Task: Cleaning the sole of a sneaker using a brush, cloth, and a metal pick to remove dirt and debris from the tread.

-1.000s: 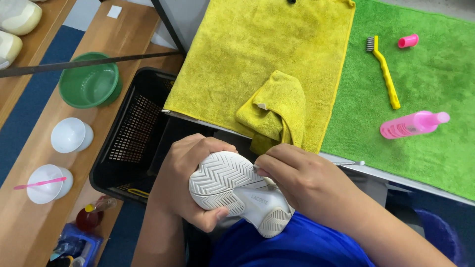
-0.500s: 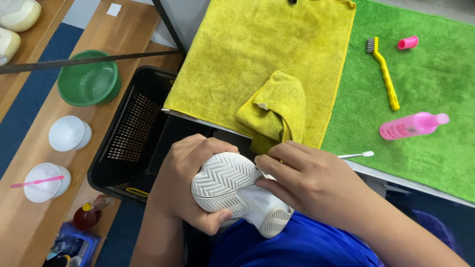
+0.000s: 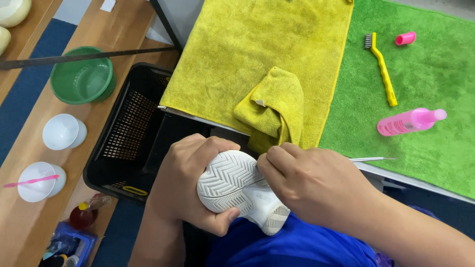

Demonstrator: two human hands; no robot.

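A white shoe [image 3: 227,183] is turned sole up over my lap, showing its zigzag tread. My left hand [image 3: 180,185] wraps around the toe end and grips it. My right hand [image 3: 311,185] pinches a thin pale stick [image 3: 371,159]. One end of the stick lies against the sole by my fingertips, and the other end points right over the table edge. A folded yellow cloth [image 3: 274,106] lies just beyond the shoe.
The folded cloth rests on a yellow towel [image 3: 247,44] beside a green mat [image 3: 435,74]. The mat holds a yellow brush [image 3: 382,71], a pink bottle [image 3: 408,122] and a pink cap [image 3: 405,38]. At left are a black basket [image 3: 123,138], a green bowl [image 3: 81,75] and two white cups [image 3: 62,132].
My right hand has shifted slightly on the sole, and the stick's free end now reaches further right. My left hand keeps its grip on the shoe.
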